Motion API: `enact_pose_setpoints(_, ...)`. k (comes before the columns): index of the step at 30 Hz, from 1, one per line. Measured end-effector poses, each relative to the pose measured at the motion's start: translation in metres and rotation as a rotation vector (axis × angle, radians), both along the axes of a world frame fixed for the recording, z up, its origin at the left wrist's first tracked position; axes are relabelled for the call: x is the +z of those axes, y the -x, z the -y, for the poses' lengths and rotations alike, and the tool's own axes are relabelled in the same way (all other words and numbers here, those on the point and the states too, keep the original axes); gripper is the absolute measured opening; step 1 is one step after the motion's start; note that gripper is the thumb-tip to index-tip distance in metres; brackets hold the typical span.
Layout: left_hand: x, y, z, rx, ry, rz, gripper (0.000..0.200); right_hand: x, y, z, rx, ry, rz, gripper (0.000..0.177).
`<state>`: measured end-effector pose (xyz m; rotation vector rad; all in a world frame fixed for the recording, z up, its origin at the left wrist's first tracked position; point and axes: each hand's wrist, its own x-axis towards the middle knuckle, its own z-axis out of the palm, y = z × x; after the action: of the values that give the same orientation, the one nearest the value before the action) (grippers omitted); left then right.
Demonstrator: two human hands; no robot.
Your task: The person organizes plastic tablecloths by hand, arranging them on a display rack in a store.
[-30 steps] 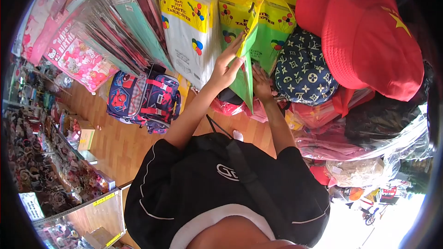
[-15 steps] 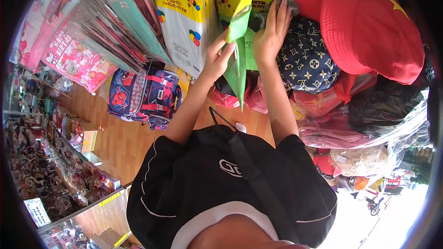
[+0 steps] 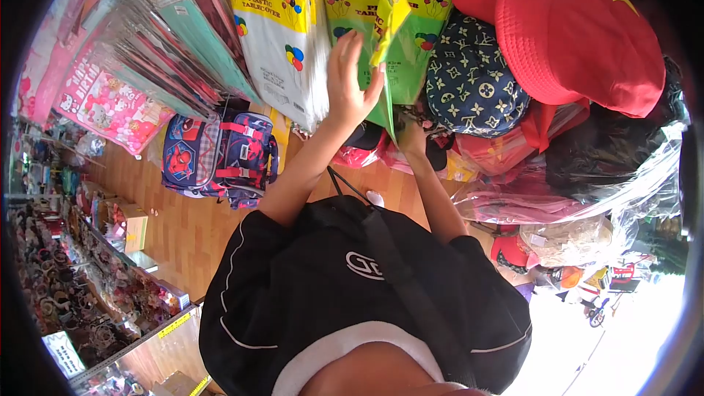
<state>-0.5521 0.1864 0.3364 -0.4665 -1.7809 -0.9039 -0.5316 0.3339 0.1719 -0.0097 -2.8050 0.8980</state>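
Note:
A green and yellow tablecover packet (image 3: pixel 384 99) stands tilted edge-on, pulled away from the similar packet (image 3: pixel 411 59) behind it. My left hand (image 3: pixel 350 92) is open beside it, fingers stretched upward and thumb against its edge. Low down by the packet's bottom tip, my right hand (image 3: pixel 413 141) is bent, its fingers mostly hidden. A dark grey patch shows at its fingers, seemingly the grey cloth seen under it earlier. White tablecover packets (image 3: pixel 275 51) hang just left of my left hand.
A dark patterned cap (image 3: pixel 480 81) and red hats (image 3: pixel 579 37) hang at the right, above plastic-wrapped goods (image 3: pixel 535 183). Left are pink birthday packs (image 3: pixel 110 106), a blue Spider-Man backpack (image 3: pixel 220 150) and shelves of small goods (image 3: pixel 73 271). Wooden floor (image 3: pixel 183 242) lies below.
My right hand has come down from the upper packets to the bottom of the tilted one. The left fingers have loosened from their pinch and straightened. The view has shifted slightly.

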Motion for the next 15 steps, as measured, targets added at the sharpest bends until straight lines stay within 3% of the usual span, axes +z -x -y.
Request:
enact_pose_setpoints(1,-0.004,0.004,-0.008,0.045,-0.115,-0.204,0.035,0.012,-0.012,-0.007,-0.005,0.127,0.293,0.038)
enact_pose_setpoints(2,-0.006,0.009,-0.008,0.042,-0.119,-0.206,0.035,0.020,-0.022,-0.010,-0.009,0.124,0.291,0.038)
enact_pose_setpoints(4,-0.012,0.012,-0.012,-0.075,0.350,-0.429,0.025,0.035,-0.044,-0.018,-0.059,0.193,0.031,0.035)
enact_pose_setpoints(5,0.002,0.005,-0.020,0.038,0.594,-0.374,0.011,0.048,-0.053,-0.021,0.015,0.272,-0.078,0.042)
enact_pose_setpoints(6,0.011,0.008,-0.028,0.031,0.589,-0.375,0.011,0.069,-0.058,-0.023,0.008,0.269,-0.079,0.042)
enact_pose_setpoints(9,0.027,0.032,-0.049,0.215,1.013,-0.064,0.013,0.113,-0.061,-0.022,0.046,0.402,-0.270,0.048)
enact_pose_setpoints(10,0.033,0.039,-0.053,0.228,1.067,0.007,0.023,0.110,-0.056,-0.026,0.040,0.387,-0.281,0.044)
enact_pose_setpoints(12,0.037,0.057,-0.061,0.278,1.026,-0.079,0.034,0.107,-0.042,-0.032,0.045,0.505,-0.309,0.038)
enact_pose_setpoints(13,0.034,0.066,-0.061,0.322,1.093,-0.152,0.042,0.108,-0.040,-0.039,-0.005,0.583,-0.054,0.034)
enact_pose_setpoints(14,0.035,0.068,-0.061,0.319,1.093,-0.160,0.042,0.104,-0.037,-0.044,-0.010,0.585,-0.061,0.034)
enact_pose_setpoints(15,0.035,0.071,-0.059,0.321,1.114,-0.166,0.041,0.095,-0.033,-0.047,0.000,0.821,-0.097,0.034)
